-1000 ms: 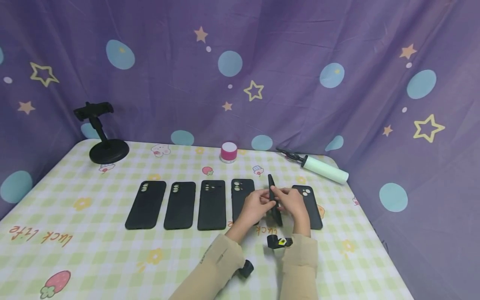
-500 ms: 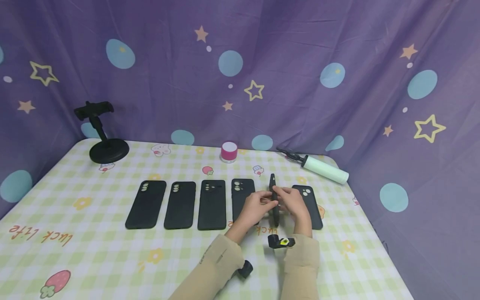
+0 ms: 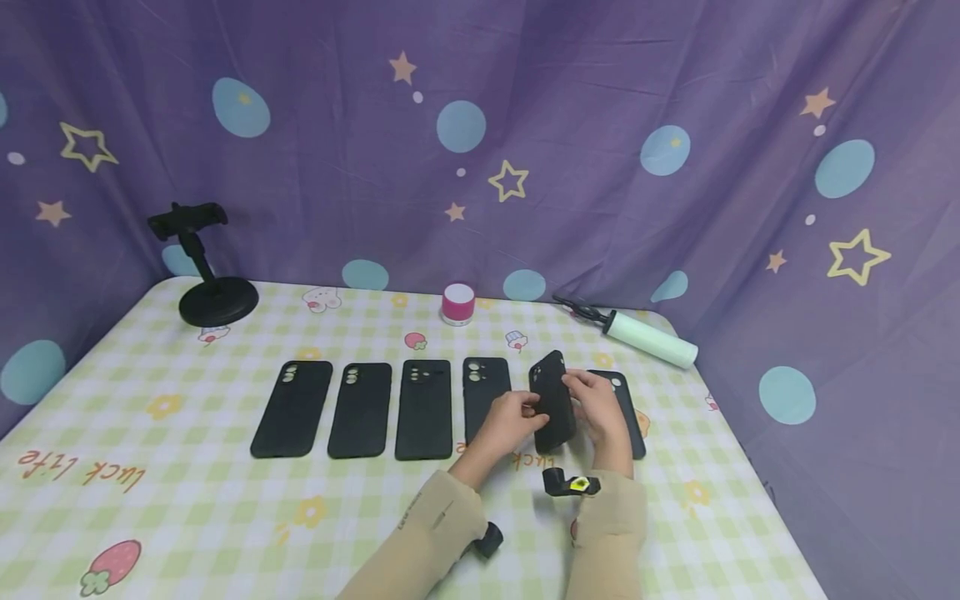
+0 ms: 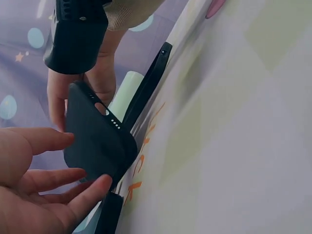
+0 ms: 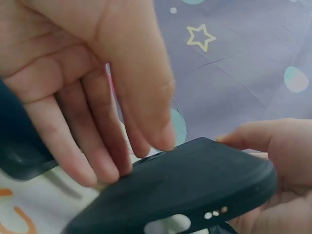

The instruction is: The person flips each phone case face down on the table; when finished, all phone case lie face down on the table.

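A black phone case stands tilted on its long side just over the table, its back turned to the left and its camera holes near the top. My left hand holds its left edge, thumb and fingers around the lower half. My right hand pinches the opposite long edge, thumb near the upper corner. In the left wrist view the case shows its end with port and speaker holes beside my left hand. Seen from the right wrist, both hands touch the case; some fingertips are hidden behind it.
Several more black phone cases lie in a row, including one just left and one partly hidden at right. Behind them stand a black phone stand, a pink-and-white round container and a pale green hand pump.
The case has turned from edge-on so that its back now shows toward the head camera. My right hand has shifted slightly right; the left hand has barely moved.
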{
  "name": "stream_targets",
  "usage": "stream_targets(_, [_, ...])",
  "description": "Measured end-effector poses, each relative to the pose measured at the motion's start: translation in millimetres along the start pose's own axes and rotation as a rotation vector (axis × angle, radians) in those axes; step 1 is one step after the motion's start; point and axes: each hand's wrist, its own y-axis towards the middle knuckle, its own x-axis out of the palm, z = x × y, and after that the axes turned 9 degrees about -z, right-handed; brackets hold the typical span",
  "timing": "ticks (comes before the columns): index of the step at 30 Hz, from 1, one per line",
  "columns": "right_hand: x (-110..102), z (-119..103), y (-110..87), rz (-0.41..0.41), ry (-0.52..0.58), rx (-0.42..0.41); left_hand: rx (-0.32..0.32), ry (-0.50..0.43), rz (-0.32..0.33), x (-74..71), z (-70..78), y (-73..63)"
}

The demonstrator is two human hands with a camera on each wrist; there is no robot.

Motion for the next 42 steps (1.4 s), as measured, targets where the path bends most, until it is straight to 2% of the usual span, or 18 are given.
stream_targets(3, [-1.5, 3.8, 1.7, 0.006, 0.009, -0.018, -0.016, 0.039, 0.007, -0.3, 0.5, -1.6])
stream_targets(5, [-2.2, 5.9, 2.4, 0.034, -0.021, -0.021, -0.022, 0.068, 0.009, -0.6, 1.3, -2.9])
stream_targets(7, [-2.8, 7.6, 2.4, 0.099, -0.131, -0.026, -0.029, 0.1, 0.01, -0.7, 2.3, -4.1])
stream_targets(12, [-0.5, 10.0, 1.1, 0.303, -0.498, -0.041, -0.031, 0.162, -0.022, -1.1, 5.9, -5.4])
stream_targets(14, [1.4, 10.3, 1.0, 0.34, -0.577, -0.058, -0.034, 0.174, -0.044, -1.4, 7.5, -5.5])
stream_targets(17, [3.9, 9.9, 0.7, 0.354, -0.648, -0.061, -0.041, 0.191, -0.077, -1.8, 9.2, -5.5])
stream_targets(21, [4.8, 8.3, 0.5, 0.338, -0.71, -0.042, -0.038, 0.209, -0.108, -2.6, 8.7, -5.7])
stream_targets(26, [-1.8, 5.2, -3.4, 0.319, -0.732, -0.053, -0.011, 0.224, -0.108, -9.7, 5.6, -6.1])
stream_targets(33, [-32.1, -1.3, -8.0, 0.296, -0.703, -0.097, 0.056, 0.108, -0.084, -18.7, 9.9, 1.2])
stream_targets(38, [-53.6, -4.8, -10.7, 0.306, -0.711, -0.12, 0.083, 0.081, -0.091, -15.0, 19.4, 12.8])
stream_targets(42, [-69.1, -6.1, -14.2, 0.331, -0.74, -0.117, 0.075, 0.092, -0.091, -4.8, 26.1, 23.8])
